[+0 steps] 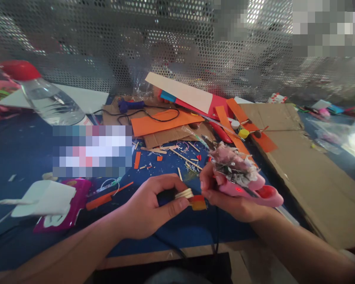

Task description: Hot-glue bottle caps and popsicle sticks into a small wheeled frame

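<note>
My left hand [162, 205] is closed on a short stack of pale wooden sticks [184, 194], pinched between thumb and fingers. An orange-and-yellow piece [198, 202] shows just right of the stack; whether it is attached cannot be told. My right hand [225, 197] is wrapped round a pink hot glue gun [254, 191], which has a small red light lit. Dirty, clumped glue and fluff cover its front, and its dark nozzle points up and to the left. A dark cord hangs below the right hand. Both hands are close together above the blue table [154, 246].
Wood scraps and thin sticks [186, 157] litter the table ahead. Orange sheets [156, 121], cardboard [322, 169] and a blue tool with a cord [131, 105] lie farther back and right. A water bottle [51, 96] and white charger [45, 198] are left. A perforated metal screen [121, 35] stands behind.
</note>
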Demonstrator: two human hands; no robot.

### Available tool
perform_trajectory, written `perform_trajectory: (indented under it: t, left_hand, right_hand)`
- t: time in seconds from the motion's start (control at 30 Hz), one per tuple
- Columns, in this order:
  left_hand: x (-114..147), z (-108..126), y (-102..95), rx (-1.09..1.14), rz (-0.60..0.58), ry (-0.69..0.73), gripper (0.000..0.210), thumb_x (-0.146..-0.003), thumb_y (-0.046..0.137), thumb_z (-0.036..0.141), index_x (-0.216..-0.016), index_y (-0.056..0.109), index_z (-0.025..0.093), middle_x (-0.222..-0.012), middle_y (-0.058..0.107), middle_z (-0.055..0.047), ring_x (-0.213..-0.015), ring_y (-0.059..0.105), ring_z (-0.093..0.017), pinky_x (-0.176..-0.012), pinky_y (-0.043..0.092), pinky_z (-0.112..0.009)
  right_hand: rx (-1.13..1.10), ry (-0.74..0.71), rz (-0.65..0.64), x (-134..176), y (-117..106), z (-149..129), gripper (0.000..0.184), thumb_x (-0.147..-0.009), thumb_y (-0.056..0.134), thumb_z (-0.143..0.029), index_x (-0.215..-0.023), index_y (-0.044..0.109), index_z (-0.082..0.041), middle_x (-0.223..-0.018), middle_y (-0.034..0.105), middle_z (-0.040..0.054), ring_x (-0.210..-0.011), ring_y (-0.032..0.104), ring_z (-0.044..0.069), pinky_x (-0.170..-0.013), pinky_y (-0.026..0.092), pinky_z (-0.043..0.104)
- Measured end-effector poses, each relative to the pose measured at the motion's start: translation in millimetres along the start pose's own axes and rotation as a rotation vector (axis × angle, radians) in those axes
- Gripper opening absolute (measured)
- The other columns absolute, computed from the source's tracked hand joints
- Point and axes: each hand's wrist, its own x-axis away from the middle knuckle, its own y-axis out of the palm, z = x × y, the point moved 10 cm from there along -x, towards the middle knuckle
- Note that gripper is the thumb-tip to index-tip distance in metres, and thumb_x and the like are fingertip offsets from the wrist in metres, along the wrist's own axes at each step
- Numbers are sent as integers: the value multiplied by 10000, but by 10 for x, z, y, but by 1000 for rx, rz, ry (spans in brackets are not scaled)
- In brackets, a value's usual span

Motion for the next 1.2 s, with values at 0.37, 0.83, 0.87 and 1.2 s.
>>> perform_trajectory:
  t: [0.37, 0.83, 0.87, 1.2]
  left_hand:
    - [41, 167, -52, 34, 50, 214, 78, -884, 764, 173, -944, 811, 159, -881, 722, -60, -847, 659, -152, -775, 532, -265]
    - [59, 99, -301, 21, 294, 203, 48, -867, 787, 185, -897, 818, 206, -911, 727, -63, -797, 673, -157, -721, 566, -289]
    - [66, 88, -333, 26, 329, 200, 47, -869, 784, 187, -897, 813, 211, -907, 728, -58, -797, 671, -155, -719, 563, -285]
    - [164, -222, -756, 129, 718, 68, 149, -974, 681, 398, -956, 727, 257, -951, 738, -25, -923, 673, -180, -870, 549, -322]
  right_hand:
    - [-83, 46, 118, 29, -85, 228, 275, -922, 705, -240, -849, 441, -257, -817, 567, -56, -539, 532, 86, -475, 438, 233]
    - [-20, 132, 119, -5, -76, 198, 307, -800, 826, -258, -774, 521, -242, -768, 639, -25, -581, 571, 118, -516, 485, 256]
    - [-49, 150, 113, 1, -68, 248, 325, -798, 839, -295, -781, 518, -241, -767, 630, -31, -553, 550, 105, -489, 467, 243]
    - [-194, 94, 164, 2, -142, 485, 266, -951, 694, -495, -967, 651, -233, -839, 632, -4, -618, 553, 118, -551, 458, 266]
